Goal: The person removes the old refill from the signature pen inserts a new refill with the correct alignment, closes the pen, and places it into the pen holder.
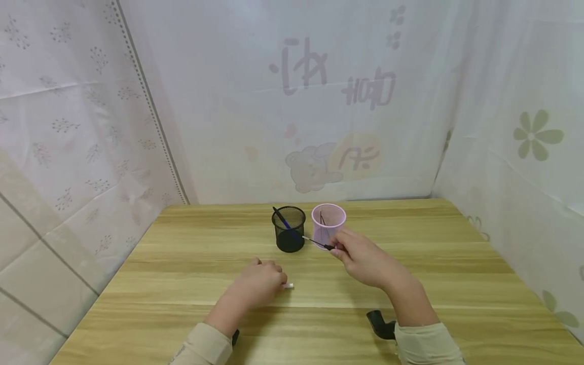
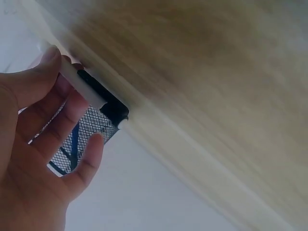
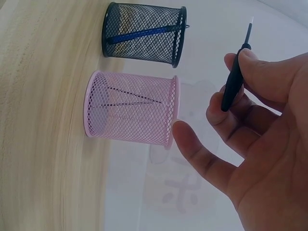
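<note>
My left hand (image 1: 259,285) is low over the tabletop, in front of the black mesh cup. In the left wrist view its thumb and fingers pinch a white pen barrel (image 2: 82,86) with a black clip; the head view shows only its white end. My right hand (image 1: 365,256) pinches a slim black tapered piece (image 3: 234,79) with a thin dark rod and a pale tip. That hand overlaps the front of the pink mesh cup (image 1: 321,235) in the head view. Two thin dark sticks (image 3: 130,102) lean inside this cup. A blue pen (image 1: 284,220) leans in the black mesh cup (image 1: 288,241).
The two cups stand side by side towards the back of the wood-grain table (image 1: 182,263). Patterned white cloth (image 1: 228,126) hangs behind the table and along both sides. A black curved piece (image 1: 380,324) shows beside the right sleeve.
</note>
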The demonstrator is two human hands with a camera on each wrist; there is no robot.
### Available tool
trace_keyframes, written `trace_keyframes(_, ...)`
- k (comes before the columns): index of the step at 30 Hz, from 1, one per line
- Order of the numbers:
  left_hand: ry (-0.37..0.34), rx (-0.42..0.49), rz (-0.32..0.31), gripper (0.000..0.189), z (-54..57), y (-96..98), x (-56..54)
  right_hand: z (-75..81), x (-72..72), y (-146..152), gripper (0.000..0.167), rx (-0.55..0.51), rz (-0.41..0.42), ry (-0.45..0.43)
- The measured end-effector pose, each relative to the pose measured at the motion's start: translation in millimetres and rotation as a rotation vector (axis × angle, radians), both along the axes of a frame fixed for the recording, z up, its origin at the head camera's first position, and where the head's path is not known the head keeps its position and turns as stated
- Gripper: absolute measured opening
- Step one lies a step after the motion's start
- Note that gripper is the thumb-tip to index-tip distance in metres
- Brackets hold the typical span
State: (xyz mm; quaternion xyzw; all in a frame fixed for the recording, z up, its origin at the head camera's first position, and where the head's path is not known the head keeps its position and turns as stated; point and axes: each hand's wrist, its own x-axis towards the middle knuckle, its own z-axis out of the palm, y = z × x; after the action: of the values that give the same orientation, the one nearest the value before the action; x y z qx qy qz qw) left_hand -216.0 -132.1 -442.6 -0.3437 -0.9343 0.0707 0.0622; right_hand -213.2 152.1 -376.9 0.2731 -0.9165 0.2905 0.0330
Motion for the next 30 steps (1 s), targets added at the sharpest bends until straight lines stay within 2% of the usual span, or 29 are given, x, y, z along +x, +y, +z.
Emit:
trace_keyframes(15, -0.012, -0.074, -0.037, 0.009, 8.8, 5.7, 3.9, 1.3, 1.1, -2, 0.004, -0.005, 0.016, 0.007)
trace_keyframes(30, -0.027, -0.082, -0.02, 0.012, 10.6, 7.1, 4.3, -1.4, 0.8, -2, 0.005, 0.003, 0.019, 0.029)
